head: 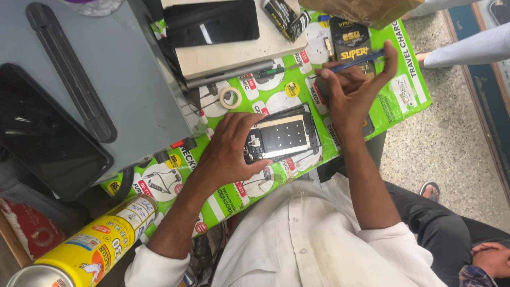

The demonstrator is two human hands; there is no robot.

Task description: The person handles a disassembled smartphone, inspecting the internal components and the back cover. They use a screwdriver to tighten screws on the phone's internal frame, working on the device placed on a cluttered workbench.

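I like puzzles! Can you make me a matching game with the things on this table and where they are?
Things:
1. opened phone
2. blue tool
3. roll of tape
4. yellow spray can

Places:
A. lying on its side at the bottom left corner
B. held in the right hand
C. under the fingers of the left hand
D. lying on the green mat just above the left hand

Pairs: 1-C, 2-B, 3-D, 4-A
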